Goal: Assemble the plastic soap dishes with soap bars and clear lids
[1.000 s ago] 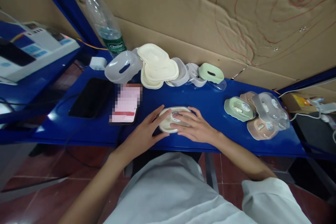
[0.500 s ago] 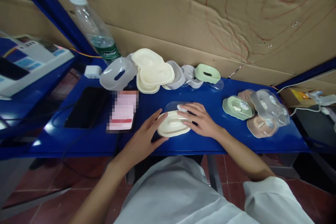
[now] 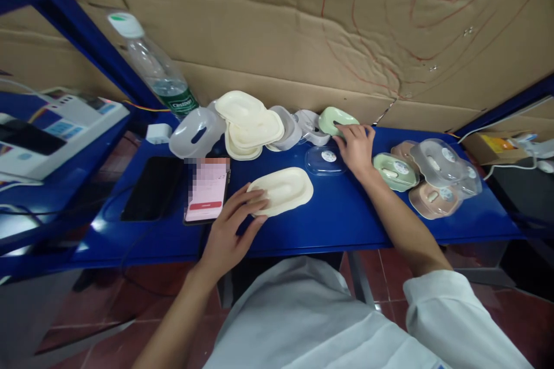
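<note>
L hand (image 3: 222, 237): fingers on L end of cream dish (image 3: 288, 190), thumb at its near edge, thumb & fingers slightly apart; firm clamp can't be confirmed. Dish is on desk (image 3: 341, 213), extending R from L fingers. R hand (image 3: 358, 150): fingers bent, spread, at R end of green dish (image 3: 331, 117); can't tell if clamped. Clear lid (image 3: 325, 168): on desk, just L of R fingers, nearer the body. Stacked cream dishes (image 3: 240, 106): beyond L fingers. Phone (image 3: 208, 190): just L of L fingers. Lidded green box (image 3: 395, 170): near R fingers, R side. Lidded pink box (image 3: 433, 200): farther R.
</note>
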Demonstrator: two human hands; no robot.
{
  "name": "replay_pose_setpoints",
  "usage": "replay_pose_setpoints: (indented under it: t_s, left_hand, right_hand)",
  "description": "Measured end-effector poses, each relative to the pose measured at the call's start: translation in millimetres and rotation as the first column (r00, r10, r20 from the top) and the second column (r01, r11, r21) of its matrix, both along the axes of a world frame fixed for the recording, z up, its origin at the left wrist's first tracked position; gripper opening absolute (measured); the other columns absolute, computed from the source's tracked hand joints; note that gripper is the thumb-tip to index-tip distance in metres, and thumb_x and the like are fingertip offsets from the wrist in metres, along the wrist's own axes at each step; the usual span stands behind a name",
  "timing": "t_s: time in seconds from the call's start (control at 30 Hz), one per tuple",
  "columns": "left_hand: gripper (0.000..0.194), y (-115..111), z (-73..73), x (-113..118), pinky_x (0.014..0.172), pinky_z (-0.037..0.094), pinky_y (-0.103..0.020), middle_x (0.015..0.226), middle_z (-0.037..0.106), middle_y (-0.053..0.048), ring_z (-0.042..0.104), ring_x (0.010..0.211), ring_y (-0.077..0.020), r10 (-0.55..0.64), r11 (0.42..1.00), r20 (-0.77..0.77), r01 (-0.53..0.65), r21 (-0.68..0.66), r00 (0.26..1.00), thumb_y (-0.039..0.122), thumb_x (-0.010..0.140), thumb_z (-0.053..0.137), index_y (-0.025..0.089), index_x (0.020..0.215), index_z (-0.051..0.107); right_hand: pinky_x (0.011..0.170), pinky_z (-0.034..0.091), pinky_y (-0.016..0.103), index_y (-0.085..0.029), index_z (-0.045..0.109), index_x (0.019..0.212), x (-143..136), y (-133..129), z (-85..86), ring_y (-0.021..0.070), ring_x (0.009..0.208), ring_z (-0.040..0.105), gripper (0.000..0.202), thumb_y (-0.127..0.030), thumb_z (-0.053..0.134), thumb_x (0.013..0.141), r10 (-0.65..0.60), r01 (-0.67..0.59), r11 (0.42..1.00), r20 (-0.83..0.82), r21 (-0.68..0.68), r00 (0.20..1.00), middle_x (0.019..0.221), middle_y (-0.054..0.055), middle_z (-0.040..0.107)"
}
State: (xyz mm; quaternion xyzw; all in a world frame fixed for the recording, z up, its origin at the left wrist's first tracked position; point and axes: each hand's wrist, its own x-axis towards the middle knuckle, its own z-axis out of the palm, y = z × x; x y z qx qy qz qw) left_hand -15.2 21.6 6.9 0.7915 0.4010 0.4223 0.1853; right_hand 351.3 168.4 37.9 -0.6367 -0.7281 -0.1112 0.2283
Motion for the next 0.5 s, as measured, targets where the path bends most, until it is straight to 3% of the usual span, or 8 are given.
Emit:
replay_pose_setpoints:
  t_s: [0.07, 0.13, 0.27, 0.33, 0.4, 0.5]
  left_hand:
    - [0.032, -2.6, 0.7, -0.5, 0.128, 0.049, -0.059, 0.145, 0.069, -0.007, 0.058, 0.150, -0.0276, 0.102, 0.993, 0.047, -0.105, 0.062, 0.994, 0.016, 0.106, 0.062, 0.029, 0.135, 0.067]
    - [0.031, -4.2, 1.4, -0.9, 0.129, 0.047, -0.062, 0.143, 0.069, -0.006, 0.062, 0.144, -0.0261, 0.213, 0.967, 0.094, -0.224, 0.118, 0.972, 0.017, 0.108, 0.059, 0.030, 0.135, 0.066]
    - [0.025, -3.3, 1.8, -0.4, 0.123, 0.052, -0.060, 0.141, 0.069, -0.008, 0.064, 0.140, -0.0257, 0.313, 0.940, 0.053, -0.317, 0.128, 0.948, 0.021, 0.110, 0.054, 0.027, 0.132, 0.065]
    - [0.024, -1.5, 0.9, 0.6, 0.122, 0.054, -0.058, 0.141, 0.069, -0.009, 0.064, 0.141, -0.0262, 0.295, 0.948, 0.002, -0.293, 0.124, 0.955, 0.021, 0.110, 0.056, 0.026, 0.131, 0.066]
    - [0.024, 0.7, -0.5, 1.8, 0.122, 0.054, -0.055, 0.139, 0.070, -0.009, 0.064, 0.141, -0.0262, 0.272, 0.954, -0.018, -0.267, 0.137, 0.962, 0.019, 0.108, 0.061, 0.025, 0.130, 0.067]
    - [0.026, 3.6, -2.6, 3.1, 0.124, 0.052, -0.053, 0.137, 0.071, -0.009, 0.065, 0.140, -0.0261, 0.241, 0.962, -0.009, -0.238, 0.137, 0.970, 0.016, 0.105, 0.065, 0.024, 0.130, 0.069]
  right_hand:
    - [0.118, 0.038, 0.059, -0.020, 0.074, 0.137, -7.7, -17.8, 7.5, 0.0339, 0.126, 0.065, 0.038, -0.038, 0.051, 0.113, 0.127, -0.129, 0.989, 0.032, 0.069, 0.991, 0.127, 0.014, 0.077]
    - [0.110, 0.045, 0.053, -0.023, 0.074, 0.138, -22.4, -42.8, 11.9, 0.0314, 0.124, 0.066, 0.037, -0.040, 0.053, 0.114, 0.340, -0.345, 0.937, 0.083, 0.051, 0.937, 0.126, 0.013, 0.077]
    - [0.100, 0.055, 0.040, -0.022, 0.075, 0.136, -65.0, -83.4, -0.2, 0.0234, 0.115, 0.070, 0.031, -0.027, 0.054, 0.114, 0.721, -0.718, 0.690, 0.167, -0.093, 0.672, 0.122, 0.009, 0.079]
    - [0.104, 0.057, 0.037, -0.018, 0.075, 0.136, -83.1, -93.1, -11.2, 0.0212, 0.118, 0.071, 0.030, -0.027, 0.055, 0.114, 0.802, -0.811, 0.582, 0.202, -0.056, 0.562, 0.127, 0.009, 0.079]
    - [0.110, 0.057, 0.034, -0.014, 0.077, 0.129, -93.0, -98.5, -18.0, 0.0200, 0.122, 0.072, 0.033, -0.037, 0.060, 0.113, 0.847, -0.871, 0.488, 0.209, 0.058, 0.489, 0.129, 0.010, 0.079]
    - [0.111, 0.058, 0.032, -0.016, 0.079, 0.122, -92.6, -102.7, -15.3, 0.0189, 0.120, 0.074, 0.034, -0.045, 0.068, 0.108, 0.874, -0.885, 0.415, 0.177, 0.210, 0.452, 0.123, 0.010, 0.081]
